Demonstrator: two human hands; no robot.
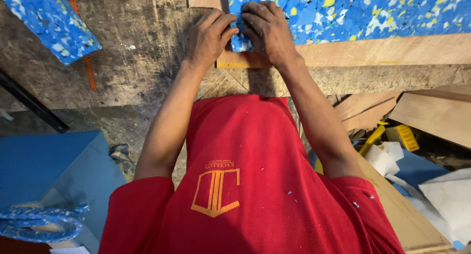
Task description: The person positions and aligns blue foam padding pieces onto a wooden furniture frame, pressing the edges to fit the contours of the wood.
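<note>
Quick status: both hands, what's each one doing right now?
Left hand: closed, pinching the corner of the foam sheet.
Right hand: closed, gripping the same foam corner over the wooden board.

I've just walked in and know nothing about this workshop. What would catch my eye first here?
Probably the speckled blue foam sheet with yellow and white flecks at the top, lying on a pale wooden board. The left hand and right hand press together on its lower-left corner. Next comes the bright red shirt filling the bottom, and a second piece of the same blue foam on the scratched dark workbench at upper left.
</note>
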